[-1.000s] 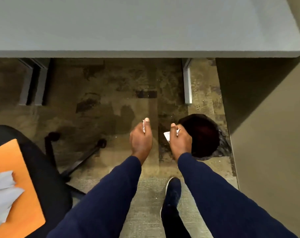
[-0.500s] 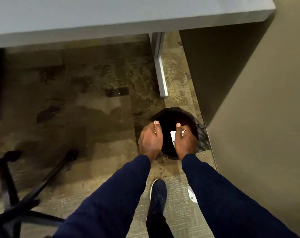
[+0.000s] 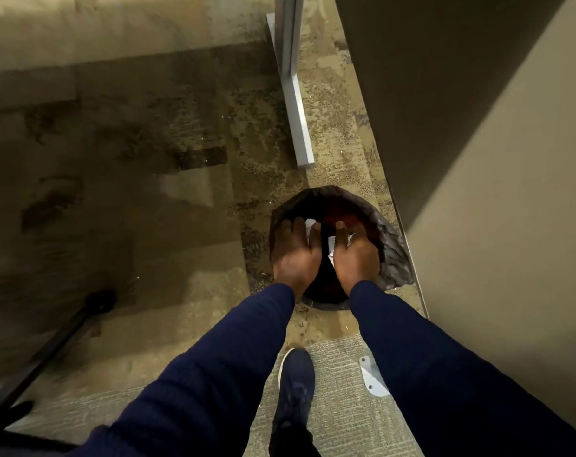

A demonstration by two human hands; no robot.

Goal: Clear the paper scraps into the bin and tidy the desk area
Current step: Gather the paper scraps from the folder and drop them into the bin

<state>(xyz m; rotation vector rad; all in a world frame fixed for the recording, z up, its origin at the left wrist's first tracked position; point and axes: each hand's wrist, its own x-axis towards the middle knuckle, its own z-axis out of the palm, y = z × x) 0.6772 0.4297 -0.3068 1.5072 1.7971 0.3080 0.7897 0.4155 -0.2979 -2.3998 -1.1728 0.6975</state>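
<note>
Carpeted floor (image 3: 141, 245), left hand (image 3: 295, 258) and right hand (image 3: 357, 258) now over bin (image 3: 393, 258) — fingers loosened, paper scraps (image 3: 331, 241) unpinched

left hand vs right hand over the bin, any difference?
Left hand is over the left half of the bin; right hand is over its right half. Left hand shows one paper scrap by its fingertips; right hand shows white paper on both sides of its fingers. Shared: backs up, blue sleeves. Whether either grips is unclear.
</note>
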